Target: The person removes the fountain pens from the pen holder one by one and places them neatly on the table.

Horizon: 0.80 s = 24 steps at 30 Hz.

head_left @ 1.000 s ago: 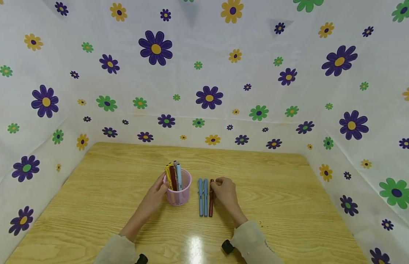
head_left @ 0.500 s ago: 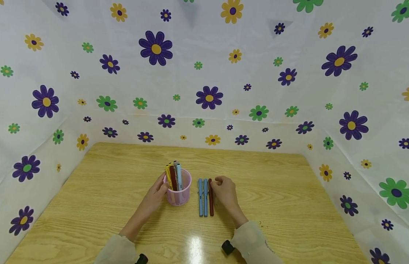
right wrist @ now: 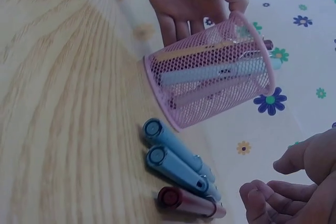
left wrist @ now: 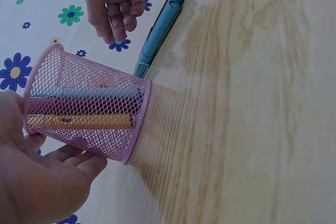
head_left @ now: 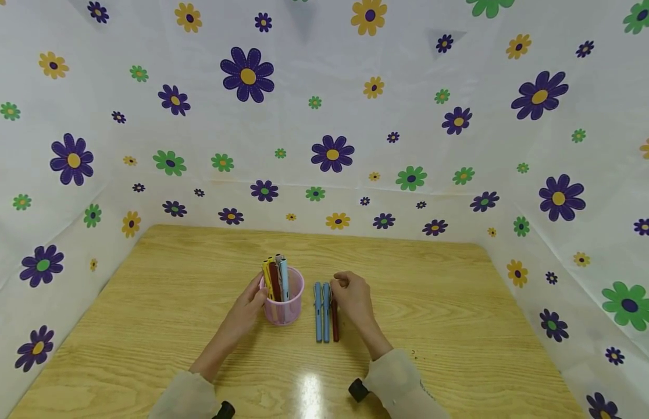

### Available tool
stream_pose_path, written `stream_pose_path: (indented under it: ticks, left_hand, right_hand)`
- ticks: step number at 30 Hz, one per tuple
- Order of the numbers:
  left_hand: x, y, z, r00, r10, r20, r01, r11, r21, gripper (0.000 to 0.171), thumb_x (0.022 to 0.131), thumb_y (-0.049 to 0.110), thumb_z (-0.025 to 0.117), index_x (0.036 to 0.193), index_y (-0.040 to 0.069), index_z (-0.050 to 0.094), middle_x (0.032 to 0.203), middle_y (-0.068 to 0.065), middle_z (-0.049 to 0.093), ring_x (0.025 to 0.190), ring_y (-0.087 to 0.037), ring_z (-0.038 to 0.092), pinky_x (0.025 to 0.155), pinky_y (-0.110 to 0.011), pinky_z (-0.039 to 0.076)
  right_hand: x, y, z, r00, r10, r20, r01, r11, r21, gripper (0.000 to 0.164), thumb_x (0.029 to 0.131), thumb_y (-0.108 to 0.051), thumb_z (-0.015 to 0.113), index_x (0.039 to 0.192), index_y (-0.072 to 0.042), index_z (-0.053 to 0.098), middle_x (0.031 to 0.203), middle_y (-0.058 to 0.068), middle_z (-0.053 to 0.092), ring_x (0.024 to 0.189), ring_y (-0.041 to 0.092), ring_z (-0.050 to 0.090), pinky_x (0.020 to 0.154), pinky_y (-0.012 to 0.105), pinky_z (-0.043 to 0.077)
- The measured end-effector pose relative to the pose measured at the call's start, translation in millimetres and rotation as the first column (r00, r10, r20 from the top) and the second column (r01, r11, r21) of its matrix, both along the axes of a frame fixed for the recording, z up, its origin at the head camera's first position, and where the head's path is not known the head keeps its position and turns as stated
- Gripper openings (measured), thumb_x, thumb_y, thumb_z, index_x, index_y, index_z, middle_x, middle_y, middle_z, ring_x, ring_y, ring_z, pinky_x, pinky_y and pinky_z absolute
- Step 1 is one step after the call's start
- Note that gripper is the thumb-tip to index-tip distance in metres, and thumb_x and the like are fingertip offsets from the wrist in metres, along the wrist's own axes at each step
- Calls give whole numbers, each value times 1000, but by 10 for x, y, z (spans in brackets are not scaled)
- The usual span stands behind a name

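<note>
My left hand (head_left: 245, 308) holds a pink mesh pen cup (head_left: 282, 315) from its left side, the thumb at the rim. Yellow (head_left: 268, 276), dark red (head_left: 274, 282), grey and light blue (head_left: 285, 282) pens stand in the cup. Right of it, two blue pens (head_left: 318, 314) lie side by side, with a dark red pen (head_left: 335, 327) beside them. Over the far end of this red pen is my right hand (head_left: 356, 299), partly hiding it. From the right wrist view, the right hand (right wrist: 299, 187) is loosely bent, thumb and fingers apart, nothing between them.
The wooden table (head_left: 434, 297) extends around the cup and pens. A white cloth (head_left: 293, 122) with purple, yellow and green flowers closes off the back and both sides. Black wrist devices (head_left: 358, 390) sit at both sleeves.
The loose dark red pen has shifted slightly left at its far end, closer to the blue pens. My right hand has moved a little away from me and left. The left hand stays on the cup.
</note>
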<state>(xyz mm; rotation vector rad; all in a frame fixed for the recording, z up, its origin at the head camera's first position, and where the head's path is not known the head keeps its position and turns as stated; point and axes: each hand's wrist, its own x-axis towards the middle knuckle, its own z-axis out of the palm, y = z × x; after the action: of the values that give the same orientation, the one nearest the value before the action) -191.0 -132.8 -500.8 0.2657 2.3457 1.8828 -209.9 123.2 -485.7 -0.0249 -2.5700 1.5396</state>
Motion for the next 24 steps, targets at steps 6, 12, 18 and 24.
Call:
stream_pose_path:
  ticks: [6, 12, 18, 24]
  left_hand:
    - [-4, -2, 0, 1000, 1, 3, -1, 1000, -5, 59, 113, 32, 40, 165, 9, 22, 168, -20, 23, 154, -39, 19, 124, -56, 16]
    - [-1, -5, 3, 1000, -5, 1, 5, 1000, -4, 60, 113, 33, 40, 165, 9, 22, 168, -20, 23, 155, -39, 17, 124, -56, 16]
    - [1, -6, 7, 1000, -5, 0, 5, 1000, 3, 59, 113, 32, 40, 165, 9, 23, 168, -20, 24, 154, -38, 18, 124, -56, 16]
    - [-1, -3, 5, 1000, -4, -14, 3, 1000, -15, 59, 113, 30, 39, 165, 9, 23, 167, -20, 25, 154, -37, 19, 125, -56, 16]
  right_hand:
    - [7, -52, 67, 1000, 16, -10, -17, 999, -27, 30, 98, -11, 63, 120, 8, 70, 91, 13, 72, 65, 24, 67, 50, 23, 50]
    - [13, -133, 145, 999, 31, -26, -32, 999, -25, 30, 96, -12, 64, 118, 6, 72, 92, 12, 73, 73, 19, 67, 59, 25, 54]
    - [14, -219, 231, 996, 57, -69, -60, 997, -42, 29, 96, -14, 66, 116, 7, 72, 95, 12, 73, 84, 20, 65, 68, 28, 57]
    - [5, -312, 292, 985, 99, -144, -109, 992, -60, 26, 97, -12, 68, 115, 6, 73, 100, 14, 75, 89, 23, 67, 78, 34, 58]
